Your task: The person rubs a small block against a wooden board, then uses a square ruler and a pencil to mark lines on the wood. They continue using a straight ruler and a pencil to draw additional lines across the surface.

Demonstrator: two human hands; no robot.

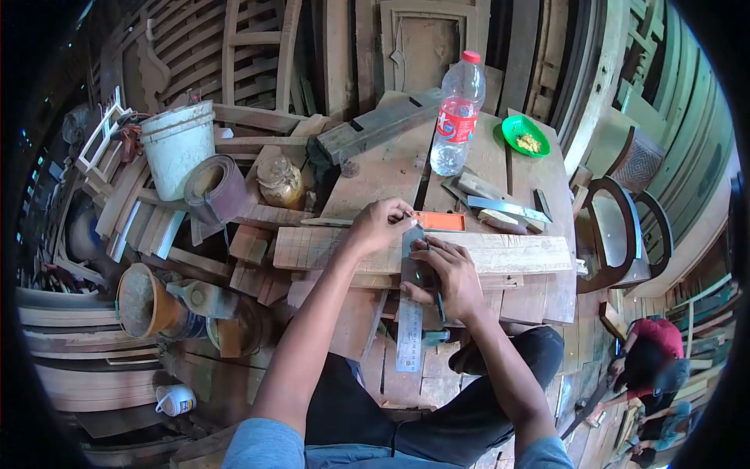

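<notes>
Left hand: my left hand [380,225] rests on the far edge of the wooden plank [500,252], fingers curled together at the top end of the steel square [410,313], just beside the orange block [440,221]. Whether it pinches something small there I cannot tell.

Right hand: my right hand [447,275] lies flat over the steel square, fingers spread and pressing it down on the plank; a thin dark pencil-like tool sits under the fingers (too small to name for sure).

Steel square: it lies across the plank, its ruled blade running toward me past the near edge and over my lap.

Wooden plank: pale, long, laid crosswise on the workbench [391,168] right in front of me.

Behind the plank: a plastic water bottle [457,113] with a red cap stands upright, with a green bowl [526,135] to its right holding something yellowish.

Left of the bench: a white bucket [178,144], a roll of sandpaper [215,187], a glass jar [280,181], and lower down an orange pot [147,301].

Far right: another person [648,356] in a red shirt bends over the floor, well apart from me.
</notes>
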